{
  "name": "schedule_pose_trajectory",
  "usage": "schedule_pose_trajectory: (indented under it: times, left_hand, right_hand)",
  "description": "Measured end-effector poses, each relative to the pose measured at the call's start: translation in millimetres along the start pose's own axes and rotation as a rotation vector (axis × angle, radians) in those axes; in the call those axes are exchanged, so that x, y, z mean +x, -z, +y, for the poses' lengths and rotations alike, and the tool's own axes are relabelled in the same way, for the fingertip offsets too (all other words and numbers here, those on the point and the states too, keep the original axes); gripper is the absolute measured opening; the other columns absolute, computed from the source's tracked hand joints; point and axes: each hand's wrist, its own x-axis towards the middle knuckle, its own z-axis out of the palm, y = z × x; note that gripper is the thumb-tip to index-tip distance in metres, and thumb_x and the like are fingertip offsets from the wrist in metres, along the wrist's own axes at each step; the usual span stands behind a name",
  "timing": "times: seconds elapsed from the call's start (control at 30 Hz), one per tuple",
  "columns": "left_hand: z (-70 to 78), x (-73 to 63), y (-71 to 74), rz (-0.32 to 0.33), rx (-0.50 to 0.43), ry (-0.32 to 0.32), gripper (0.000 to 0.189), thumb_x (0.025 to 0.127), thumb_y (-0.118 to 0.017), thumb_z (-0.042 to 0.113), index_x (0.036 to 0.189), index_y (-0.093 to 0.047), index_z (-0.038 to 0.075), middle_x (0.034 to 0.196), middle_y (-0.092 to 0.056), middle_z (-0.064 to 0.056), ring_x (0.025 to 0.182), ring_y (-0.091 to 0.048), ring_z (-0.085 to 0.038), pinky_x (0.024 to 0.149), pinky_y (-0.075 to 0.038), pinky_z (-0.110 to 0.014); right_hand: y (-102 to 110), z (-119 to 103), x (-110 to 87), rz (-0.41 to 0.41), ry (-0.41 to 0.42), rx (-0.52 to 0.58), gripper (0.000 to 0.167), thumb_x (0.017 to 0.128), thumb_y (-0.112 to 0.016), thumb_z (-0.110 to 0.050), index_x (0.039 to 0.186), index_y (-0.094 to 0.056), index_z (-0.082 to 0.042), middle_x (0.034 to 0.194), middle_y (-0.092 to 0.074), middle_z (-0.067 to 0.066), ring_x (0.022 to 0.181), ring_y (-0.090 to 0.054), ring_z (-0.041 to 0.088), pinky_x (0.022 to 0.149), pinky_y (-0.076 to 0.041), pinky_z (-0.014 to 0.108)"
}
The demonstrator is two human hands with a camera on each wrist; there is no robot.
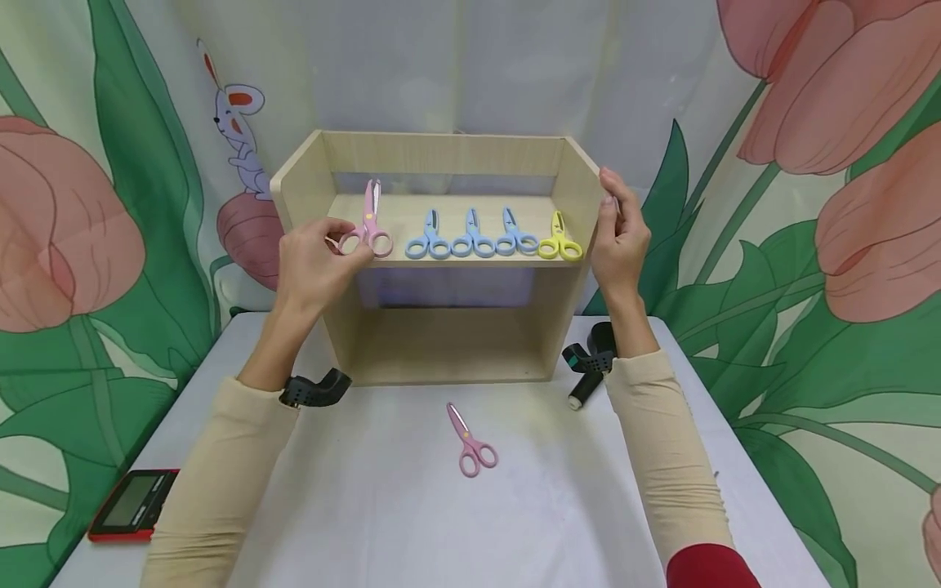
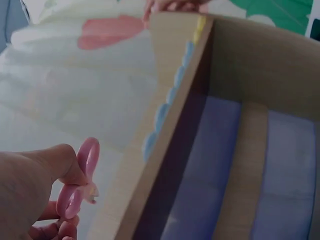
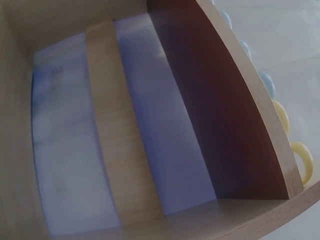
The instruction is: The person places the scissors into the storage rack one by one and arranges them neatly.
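A wooden shelf unit (image 1: pixel 441 155) stands on the white table. On its shelf lie three blue scissors (image 1: pixel 474 238) and a yellow pair (image 1: pixel 559 242). My left hand (image 1: pixel 314 263) pinches the handle of a pink pair of scissors (image 1: pixel 370 225) at the shelf's left end; the left wrist view shows that pink handle (image 2: pixel 80 177) between my fingers. My right hand (image 1: pixel 620 237) rests with straight fingers against the shelf unit's right side wall. A second pink pair of scissors (image 1: pixel 470 441) lies on the table in front of the shelf unit. The right wrist view shows only the shelf's underside (image 3: pixel 200 105).
A red calculator (image 1: pixel 132 505) lies at the table's near left corner. A black cylindrical object (image 1: pixel 586 384) lies on the table beside the shelf unit's right foot. A flowered cloth backdrop (image 1: pixel 88 204) hangs behind and at both sides of the table (image 1: pixel 382 523).
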Motion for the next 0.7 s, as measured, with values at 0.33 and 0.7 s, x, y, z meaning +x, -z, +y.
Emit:
schedule_pose_trajectory:
  times: [0.33,0.7]
  left_hand:
    - [-7.3,19.4,-17.4,-0.149,0.138,0.085,0.044,0.082,-0.073,0.034,0.107,-0.073,-0.002,0.099,-0.071,-0.020,0.086,-0.060,-0.033,0.068,-0.045,-0.041]
    - [2.5,13.9,-16.4,-0.216,0.132,0.075,0.057,0.085,-0.071,0.040,0.115,-0.067,-0.008,0.112,-0.068,-0.026,0.103,-0.060,-0.038,0.081,-0.050,-0.049]
  right_hand:
    - [0.9,9.6,1.3,-0.013,0.026,0.031,0.033,0.105,-0.046,-0.011,0.135,-0.060,-0.006,0.145,-0.058,0.003,0.136,-0.053,0.012,0.111,-0.044,0.029]
    - [2.0,8.6,1.5,-0.014,0.021,0.040,0.033,0.105,-0.046,-0.012,0.134,-0.061,-0.007,0.144,-0.059,0.002,0.136,-0.053,0.011,0.111,-0.044,0.029]
